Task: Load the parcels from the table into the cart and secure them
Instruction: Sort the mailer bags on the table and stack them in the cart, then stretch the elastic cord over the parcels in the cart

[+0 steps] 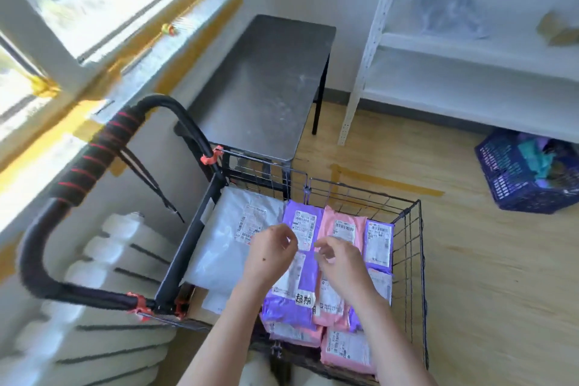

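Our left hand [272,249] and right hand [340,260] hover over the wire cart [407,241], fingers curled toward thumbs; whether they pinch anything, we cannot tell. Parcels [282,310] lie flat inside the cart, packed edge to edge, likely so they stay put.

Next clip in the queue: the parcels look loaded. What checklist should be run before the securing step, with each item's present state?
1. Table free of parcels: ok, none on its visible top.
2. Parcels inside the cart walls: ok, lying flat, side by side.
3. Strap across the parcels: not ok, none visible.
4. Black cord likely within reach: ok, it hangs from the handle.
5. Left hand and right hand free: cannot tell, fingers curled above the parcels, blurred.
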The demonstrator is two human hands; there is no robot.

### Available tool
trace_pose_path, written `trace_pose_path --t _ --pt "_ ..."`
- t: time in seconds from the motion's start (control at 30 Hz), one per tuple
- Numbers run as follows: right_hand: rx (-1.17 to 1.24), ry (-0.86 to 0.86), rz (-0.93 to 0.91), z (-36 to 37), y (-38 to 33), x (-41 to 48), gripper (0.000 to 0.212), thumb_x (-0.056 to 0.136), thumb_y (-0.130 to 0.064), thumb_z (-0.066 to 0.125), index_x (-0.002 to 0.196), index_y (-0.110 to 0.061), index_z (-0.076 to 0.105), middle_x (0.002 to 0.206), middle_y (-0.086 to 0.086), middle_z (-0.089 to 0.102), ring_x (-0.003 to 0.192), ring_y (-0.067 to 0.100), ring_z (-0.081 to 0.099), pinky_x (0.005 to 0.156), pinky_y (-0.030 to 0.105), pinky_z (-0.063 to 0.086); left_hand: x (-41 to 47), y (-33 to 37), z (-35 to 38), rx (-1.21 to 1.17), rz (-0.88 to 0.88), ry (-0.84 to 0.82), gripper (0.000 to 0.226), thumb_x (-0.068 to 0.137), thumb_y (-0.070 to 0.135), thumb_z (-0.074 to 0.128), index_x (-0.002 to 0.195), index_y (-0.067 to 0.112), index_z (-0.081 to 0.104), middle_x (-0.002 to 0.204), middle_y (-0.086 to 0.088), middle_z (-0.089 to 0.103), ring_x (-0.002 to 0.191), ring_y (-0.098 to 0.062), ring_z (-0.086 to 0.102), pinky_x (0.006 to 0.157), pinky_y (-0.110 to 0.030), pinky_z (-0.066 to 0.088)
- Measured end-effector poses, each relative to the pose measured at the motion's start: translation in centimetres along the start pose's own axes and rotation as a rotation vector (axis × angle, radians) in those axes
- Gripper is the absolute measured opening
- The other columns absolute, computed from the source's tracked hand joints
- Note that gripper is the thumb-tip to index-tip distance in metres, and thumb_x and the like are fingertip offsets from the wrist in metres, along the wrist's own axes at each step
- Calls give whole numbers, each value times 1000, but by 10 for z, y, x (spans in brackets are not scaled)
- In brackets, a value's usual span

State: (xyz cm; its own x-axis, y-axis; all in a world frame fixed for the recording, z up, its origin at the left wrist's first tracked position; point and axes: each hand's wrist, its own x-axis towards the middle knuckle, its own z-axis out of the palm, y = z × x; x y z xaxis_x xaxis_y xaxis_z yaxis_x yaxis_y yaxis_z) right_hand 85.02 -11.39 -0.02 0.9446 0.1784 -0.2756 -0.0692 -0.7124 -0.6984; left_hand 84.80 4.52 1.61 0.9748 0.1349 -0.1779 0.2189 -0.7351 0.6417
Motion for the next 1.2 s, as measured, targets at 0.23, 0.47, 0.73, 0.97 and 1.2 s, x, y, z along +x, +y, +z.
trace_pose_path --t 0.23,0.47,0.73,0.97,1.2 --pt "12 -90 -232 -7 -76 1 19 90 -14 61 106 -21 67 94 -5 66 87 7 60 77 10 43 -34 8 -74 -189 -82 211 23 81 11 61 67 28 55 59 6 56 58 -6 50 56 -19 36" --pt "-23 -82 -417 -38 -135 14 15 89 -15 61 100 -20 69 89 -8 64 79 -1 58 69 3 40 -45 12 -126 -247 -50 453 20 76 5 64 66 21 60 59 5 55 60 -8 51 57 -15 37" --pt "-17 -102 -532 -33 -185 22 17 88 -12 62 99 -21 70 85 -15 63 79 -2 60 71 5 43 -45 -4 -164 -270 -37 598 17 79 9 67 68 22 62 64 6 62 67 -8 57 59 -14 40" --pt "27 -118 -512 13 -224 36 16 86 -10 64 95 -20 71 79 -12 64 74 -5 58 70 4 41 -27 -54 -205 -281 -68 620 13 81 11 67 71 19 65 65 7 62 64 -2 55 58 -13 39" --pt "82 -127 -449 72 -272 68 18 86 -10 64 98 -20 72 88 -8 70 79 5 63 79 16 49 8 -120 -262 -131 -48 616 10 79 12 66 73 20 66 76 6 62 71 -8 56 63 -23 42"
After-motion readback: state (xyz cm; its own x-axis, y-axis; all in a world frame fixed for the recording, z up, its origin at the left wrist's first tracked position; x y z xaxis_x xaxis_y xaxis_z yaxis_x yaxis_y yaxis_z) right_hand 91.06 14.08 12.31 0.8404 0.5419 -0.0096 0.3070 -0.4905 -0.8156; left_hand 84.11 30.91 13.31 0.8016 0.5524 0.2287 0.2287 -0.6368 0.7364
